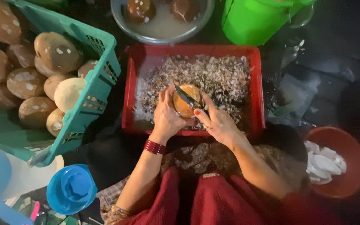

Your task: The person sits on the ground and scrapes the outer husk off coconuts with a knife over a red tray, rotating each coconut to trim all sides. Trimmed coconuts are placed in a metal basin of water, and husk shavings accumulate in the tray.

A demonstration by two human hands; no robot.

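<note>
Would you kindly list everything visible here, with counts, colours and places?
Round brown peeled fruit: one, orange-brown, held over the tray.
Knife blade: one, dark, against the fruit.
Red plastic tray: one, centre, holding pale peel shavings.
Teal plastic crate: one, left, filled with many brown speckled round fruits.
Metal bowl: one, top, cloudy liquid, two fruits.
Green plastic bucket: one, top right.
Reddish round bowl: one, right, white pieces inside.
Blue plastic lid: one, lower left.
Left hand: grips the fruit.
Right hand: holds the knife.
</note>
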